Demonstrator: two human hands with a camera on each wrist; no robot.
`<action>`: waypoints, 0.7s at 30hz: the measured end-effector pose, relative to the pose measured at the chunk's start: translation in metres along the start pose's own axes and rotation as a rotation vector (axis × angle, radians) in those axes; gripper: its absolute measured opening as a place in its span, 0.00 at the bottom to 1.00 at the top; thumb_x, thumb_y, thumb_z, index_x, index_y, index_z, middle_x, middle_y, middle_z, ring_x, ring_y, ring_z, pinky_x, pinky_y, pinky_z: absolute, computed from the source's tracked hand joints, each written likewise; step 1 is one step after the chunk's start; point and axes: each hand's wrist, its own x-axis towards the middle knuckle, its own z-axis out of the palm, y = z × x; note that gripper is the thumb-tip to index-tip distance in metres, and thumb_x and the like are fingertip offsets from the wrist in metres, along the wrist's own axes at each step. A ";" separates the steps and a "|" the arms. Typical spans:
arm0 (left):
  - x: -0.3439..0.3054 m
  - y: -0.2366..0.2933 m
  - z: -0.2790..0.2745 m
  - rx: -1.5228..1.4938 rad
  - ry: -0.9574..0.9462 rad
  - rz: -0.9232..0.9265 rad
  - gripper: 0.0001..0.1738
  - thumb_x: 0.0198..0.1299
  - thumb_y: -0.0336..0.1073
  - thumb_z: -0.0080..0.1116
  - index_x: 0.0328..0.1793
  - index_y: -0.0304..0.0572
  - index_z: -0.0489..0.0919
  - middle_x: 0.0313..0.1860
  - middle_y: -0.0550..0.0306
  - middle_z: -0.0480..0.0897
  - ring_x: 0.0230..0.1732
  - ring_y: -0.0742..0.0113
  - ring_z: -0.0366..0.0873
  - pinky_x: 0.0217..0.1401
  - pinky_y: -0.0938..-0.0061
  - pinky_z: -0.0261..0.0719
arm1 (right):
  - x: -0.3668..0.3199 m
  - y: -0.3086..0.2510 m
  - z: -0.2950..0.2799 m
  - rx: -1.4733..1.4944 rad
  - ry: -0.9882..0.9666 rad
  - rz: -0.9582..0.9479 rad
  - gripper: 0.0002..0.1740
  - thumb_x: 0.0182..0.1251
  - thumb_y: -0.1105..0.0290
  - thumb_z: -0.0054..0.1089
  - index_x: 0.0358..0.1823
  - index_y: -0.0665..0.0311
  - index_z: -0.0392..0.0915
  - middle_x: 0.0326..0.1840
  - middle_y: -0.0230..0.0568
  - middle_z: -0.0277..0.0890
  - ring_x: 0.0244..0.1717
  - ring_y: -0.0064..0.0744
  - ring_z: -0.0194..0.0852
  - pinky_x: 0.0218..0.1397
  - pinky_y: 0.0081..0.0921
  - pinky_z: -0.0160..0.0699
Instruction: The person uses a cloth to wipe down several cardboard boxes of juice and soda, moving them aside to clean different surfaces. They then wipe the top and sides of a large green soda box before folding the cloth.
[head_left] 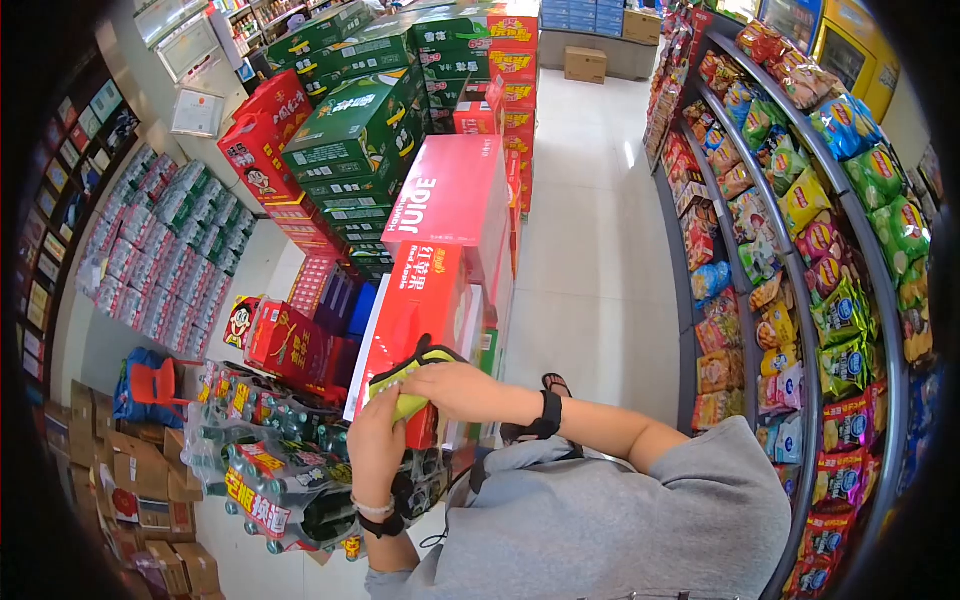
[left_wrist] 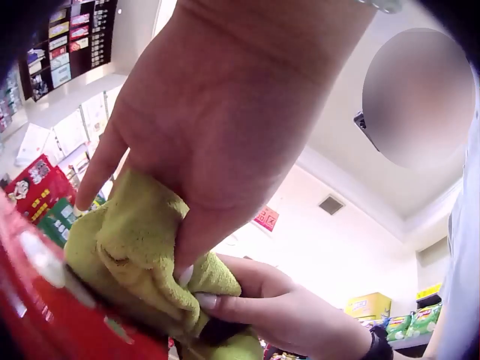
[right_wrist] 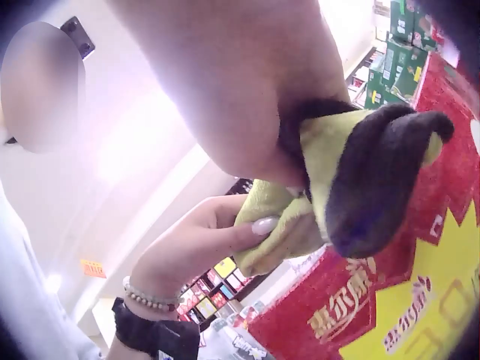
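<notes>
Left hand [head_left: 375, 445]: one, mine, raised from below over the near end of the red carton [head_left: 425, 290], forearm upright in the head view, fingers pointing away from me; closed on the cloth [head_left: 408, 404], thumb pressed to its near face, fingers spread along it; beaded bracelet [head_left: 371, 510] and black strap [head_left: 383, 524] at the wrist. Right hand [head_left: 455, 390]: one, mine, reaching in from the right of the same carton, forearm slanting, wrist bent downward; gripping the cloth too, thumb laid against a fold, nail pale; black strap at this wrist also. The two hands sit close together, fingertips near each other. Cloth: one, yellow-green, soft and slightly fuzzy, with dark, near-black areas; bunched and folded, creased between my thumbs, a dark-faced flap rolled over on the right-hand side; held above the near part of the red carton; whether it touches the top I cannot tell. Pink carton [head_left: 452, 190]: just beyond the red one. Wrapped bottles [head_left: 300, 490]: several packs, left of the red carton's near end. Snack shelves [head_left: 790, 260]: to its right, across the aisle, stocked with bright bags.
</notes>
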 end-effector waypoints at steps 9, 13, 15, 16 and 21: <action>0.065 -0.001 -0.039 0.024 -0.009 0.019 0.25 0.50 0.24 0.56 0.57 0.35 0.75 0.50 0.40 0.79 0.50 0.45 0.78 0.52 0.60 0.76 | 0.042 0.026 -0.019 -0.243 0.470 -0.252 0.21 0.57 0.75 0.51 0.55 0.65 0.72 0.57 0.46 0.73 0.62 0.44 0.68 0.64 0.37 0.68; 0.078 -0.046 0.010 -0.007 -0.187 0.039 0.24 0.49 0.25 0.55 0.56 0.34 0.76 0.51 0.38 0.78 0.52 0.43 0.76 0.54 0.59 0.75 | 0.043 0.057 0.008 -0.238 0.323 -0.139 0.21 0.57 0.77 0.51 0.55 0.65 0.72 0.57 0.48 0.73 0.62 0.47 0.68 0.65 0.39 0.67; 0.073 -0.047 0.012 0.006 -0.170 0.057 0.24 0.49 0.25 0.55 0.56 0.34 0.76 0.51 0.38 0.78 0.52 0.43 0.76 0.55 0.59 0.75 | 0.041 0.055 0.007 -0.189 0.313 -0.101 0.22 0.55 0.79 0.51 0.55 0.65 0.72 0.56 0.51 0.74 0.62 0.49 0.68 0.65 0.40 0.67; 0.071 -0.043 0.012 0.010 -0.162 0.063 0.24 0.49 0.25 0.55 0.56 0.34 0.76 0.51 0.37 0.78 0.53 0.44 0.76 0.56 0.59 0.75 | 0.040 0.054 0.004 -0.190 0.313 -0.099 0.22 0.55 0.79 0.51 0.55 0.65 0.72 0.56 0.51 0.74 0.62 0.49 0.68 0.65 0.40 0.67; 0.058 -0.038 0.009 0.007 -0.147 0.097 0.22 0.50 0.26 0.54 0.55 0.33 0.75 0.52 0.37 0.78 0.55 0.45 0.75 0.57 0.60 0.74 | 0.031 0.045 0.010 -0.157 0.238 -0.060 0.24 0.53 0.81 0.52 0.55 0.67 0.71 0.56 0.52 0.73 0.62 0.51 0.68 0.64 0.40 0.68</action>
